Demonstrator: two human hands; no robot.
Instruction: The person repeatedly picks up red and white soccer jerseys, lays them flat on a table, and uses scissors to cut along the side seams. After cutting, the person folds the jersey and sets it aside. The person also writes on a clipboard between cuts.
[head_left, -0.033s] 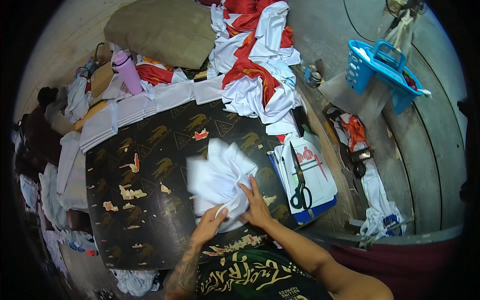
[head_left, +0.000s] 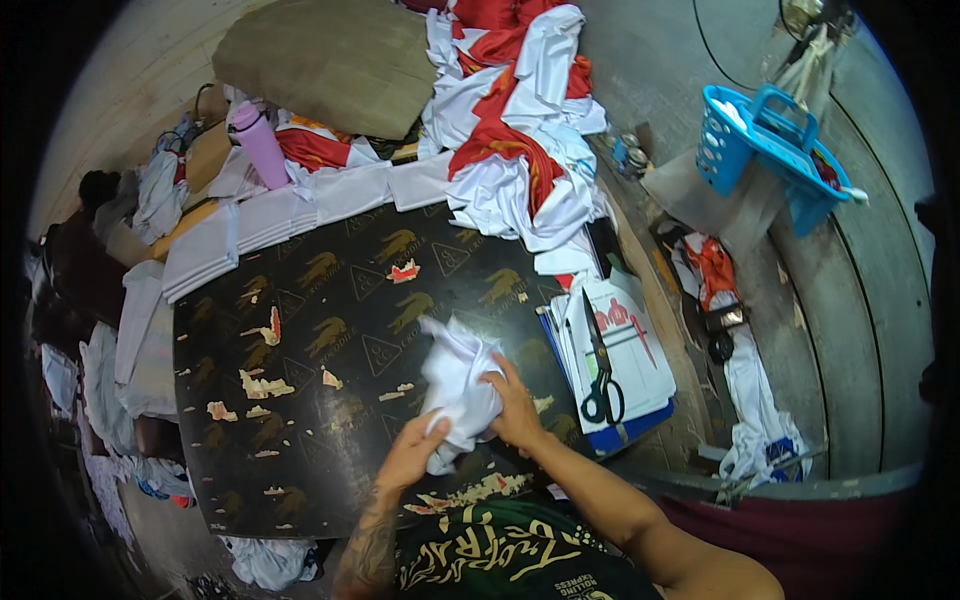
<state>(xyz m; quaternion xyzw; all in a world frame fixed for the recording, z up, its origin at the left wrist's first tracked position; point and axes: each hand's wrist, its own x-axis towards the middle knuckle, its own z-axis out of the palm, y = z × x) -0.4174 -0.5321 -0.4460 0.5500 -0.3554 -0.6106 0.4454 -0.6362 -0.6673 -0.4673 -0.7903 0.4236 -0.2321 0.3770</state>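
Note:
A bunched white cloth (head_left: 460,378) hangs between my hands over the near part of a black table (head_left: 330,420); its upper edge is smeared by motion. My left hand (head_left: 410,452) pinches its lower left edge between thumb and fingers. On the cloth's right side, my right hand (head_left: 515,408) is closed round the fabric, thumb and forefinger toward the middle. Some fingertips of both hands are hidden behind the cloth. Black-handled scissors (head_left: 601,385) lie to the right on a stack of papers (head_left: 645,375) with a blue folder (head_left: 615,436) beneath.
Folded white cloths (head_left: 270,228) line the table's far left edge, near a pink bottle (head_left: 260,147). A heap of white and red fabric (head_left: 520,180) covers the far right corner. A blue plastic basket (head_left: 765,150) hangs at the upper right. The tabletop has peeled patches.
The white cloth has drawn together from a wide spread into a narrower bunch. My hands stay on it in nearly the same places.

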